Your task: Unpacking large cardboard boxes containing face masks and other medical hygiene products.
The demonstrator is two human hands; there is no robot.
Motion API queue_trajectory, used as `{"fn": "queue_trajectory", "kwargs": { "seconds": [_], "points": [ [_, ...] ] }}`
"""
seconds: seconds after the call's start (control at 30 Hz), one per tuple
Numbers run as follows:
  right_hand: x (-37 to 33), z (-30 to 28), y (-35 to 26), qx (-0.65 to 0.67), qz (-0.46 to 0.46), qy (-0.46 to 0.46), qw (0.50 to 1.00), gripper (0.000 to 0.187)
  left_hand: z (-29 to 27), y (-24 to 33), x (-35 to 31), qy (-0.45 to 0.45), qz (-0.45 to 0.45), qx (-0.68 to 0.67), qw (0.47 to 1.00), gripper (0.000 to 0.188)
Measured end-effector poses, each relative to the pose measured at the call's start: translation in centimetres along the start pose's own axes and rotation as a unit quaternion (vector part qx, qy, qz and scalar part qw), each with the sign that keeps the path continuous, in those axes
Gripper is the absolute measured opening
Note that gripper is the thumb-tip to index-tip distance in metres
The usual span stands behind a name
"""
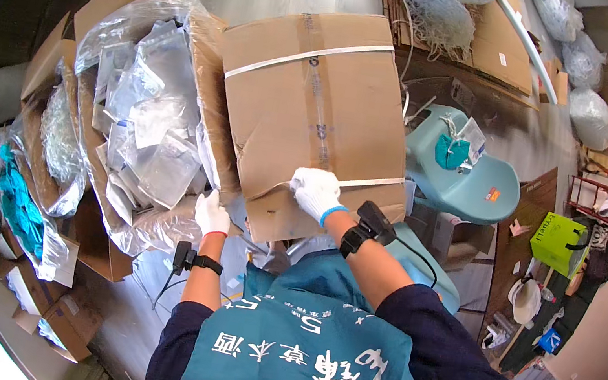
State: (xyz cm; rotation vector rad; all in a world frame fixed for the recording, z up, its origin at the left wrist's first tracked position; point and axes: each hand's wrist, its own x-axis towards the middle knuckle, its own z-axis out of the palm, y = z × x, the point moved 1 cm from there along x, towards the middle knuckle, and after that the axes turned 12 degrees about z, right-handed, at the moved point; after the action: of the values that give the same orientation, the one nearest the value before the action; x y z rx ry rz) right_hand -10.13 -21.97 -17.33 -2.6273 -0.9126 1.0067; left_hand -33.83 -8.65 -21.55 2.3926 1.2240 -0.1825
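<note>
A large closed cardboard box (pixel 277 106), taped down the middle, sits in front of me with two white straps around it. My right hand (pixel 314 194), in a white glove with a blue cuff, is closed on the nearer white strap (pixel 373 183), low on the box. My left hand (pixel 212 216), in a white glove with a red cuff, is closed beside the box's near left corner, by the rim of an open carton (pixel 211 100). Whatever its fingers hold is hidden. Clear plastic lines that carton, and flat clear bags (pixel 168 168) fill it.
Further left, another lined carton holds stringy clear plastic (pixel 63 132) and teal cloth (pixel 22 205). A light-blue plastic chair (pixel 471 189) stands right of the strapped box. Flattened cardboard (pixel 498 42) lies far right, near stuffed plastic bags (pixel 591 118). A lime-green bag (pixel 556 243) is at right.
</note>
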Motion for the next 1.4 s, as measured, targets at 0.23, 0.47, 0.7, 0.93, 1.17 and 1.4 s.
{"fn": "queue_trajectory", "kwargs": {
  "seconds": [0.23,0.47,0.7,0.93,1.17,1.4],
  "points": [
    [0.5,-0.3,-0.7,-0.046,0.034,-0.058,0.997,0.017,0.9,-0.3,0.6,-0.019,-0.02,0.046,0.999,0.045],
    [0.7,-1.3,-0.3,-0.022,0.016,-0.058,0.998,0.02,-3.5,8.7,-1.3,0.111,-0.052,0.098,0.988,0.067],
    [-0.9,-7.5,6.9,-0.093,-0.043,-0.072,0.992,0.03,-1.0,21.1,0.2,0.021,0.298,0.022,0.954,0.062],
    [-3.8,-7.7,18.1,-0.028,-0.021,0.053,0.998,0.028,4.2,23.8,2.2,-0.186,0.318,0.08,0.926,0.04],
    [-1.3,-3.5,16.8,0.094,0.059,0.111,0.988,0.006,2.3,23.6,3.0,-0.253,0.307,0.014,0.917,0.043],
    [-4.2,-5.9,13.1,0.096,0.075,-0.023,0.992,0.013,-0.6,18.3,4.5,-0.301,0.263,0.025,0.916,0.038]
  ]
}}
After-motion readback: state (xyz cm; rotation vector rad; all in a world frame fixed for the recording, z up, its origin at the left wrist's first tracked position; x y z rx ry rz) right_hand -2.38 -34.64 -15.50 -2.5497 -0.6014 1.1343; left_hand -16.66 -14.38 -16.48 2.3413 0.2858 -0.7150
